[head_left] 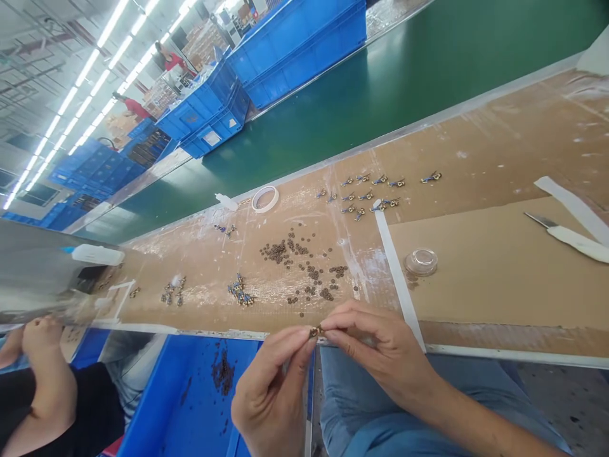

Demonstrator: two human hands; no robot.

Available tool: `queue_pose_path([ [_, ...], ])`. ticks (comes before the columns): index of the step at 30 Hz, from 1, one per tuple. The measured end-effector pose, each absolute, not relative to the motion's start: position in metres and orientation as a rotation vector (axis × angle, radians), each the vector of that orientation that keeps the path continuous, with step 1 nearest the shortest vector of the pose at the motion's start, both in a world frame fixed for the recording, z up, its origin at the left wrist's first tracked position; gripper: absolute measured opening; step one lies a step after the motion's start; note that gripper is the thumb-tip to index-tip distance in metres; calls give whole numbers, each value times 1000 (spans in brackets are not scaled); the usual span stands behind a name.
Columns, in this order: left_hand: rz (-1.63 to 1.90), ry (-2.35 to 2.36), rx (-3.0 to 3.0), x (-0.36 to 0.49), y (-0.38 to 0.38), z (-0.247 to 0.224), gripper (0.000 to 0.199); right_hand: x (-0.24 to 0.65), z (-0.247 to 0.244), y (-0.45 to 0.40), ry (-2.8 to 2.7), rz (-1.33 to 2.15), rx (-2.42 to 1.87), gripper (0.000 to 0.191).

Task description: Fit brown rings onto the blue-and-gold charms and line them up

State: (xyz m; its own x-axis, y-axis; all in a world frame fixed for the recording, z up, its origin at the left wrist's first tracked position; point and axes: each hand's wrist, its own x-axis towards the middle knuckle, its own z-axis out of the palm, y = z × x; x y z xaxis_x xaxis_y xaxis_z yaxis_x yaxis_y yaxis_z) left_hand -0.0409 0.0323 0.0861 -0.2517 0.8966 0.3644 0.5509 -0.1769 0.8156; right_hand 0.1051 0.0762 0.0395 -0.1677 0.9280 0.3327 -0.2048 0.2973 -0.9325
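Close to the table's front edge, my left hand (278, 377) and my right hand (380, 346) meet fingertip to fingertip. Both pinch a tiny brown-and-gold piece (314, 332), mostly covered by the fingers, so its exact kind is unclear. Just beyond the hands lie many small brown discs (276, 252), scattered and partly heaped. Left of them is a cluster of small blue-and-gold figure-like pieces (240, 292). More such pieces (365, 196) are spread out at the back of the table, with a single one (431, 178) farther right.
A tape roll (265, 199) and small white bottle (226, 202) lie near the green conveyor belt (404, 70). At right are a clear round dish (421, 261) and white-handled knife (578, 242). Below left stands a blue bin (190, 393) beside a co-worker's arm (54, 374).
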Motion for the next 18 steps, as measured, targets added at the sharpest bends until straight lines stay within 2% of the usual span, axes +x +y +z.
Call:
queue_pose_path([
  [8, 1390, 1596, 1984, -41, 30, 89, 35, 109, 41, 75, -1351, 1204, -700, 11],
  [14, 1340, 1556, 2275, -43, 24, 98, 32, 111, 39, 74, -1330, 1215, -632, 13],
  [18, 1188, 1543, 2475, -44, 17, 105, 30, 115, 39, 74, -1340, 1183, -511, 17],
])
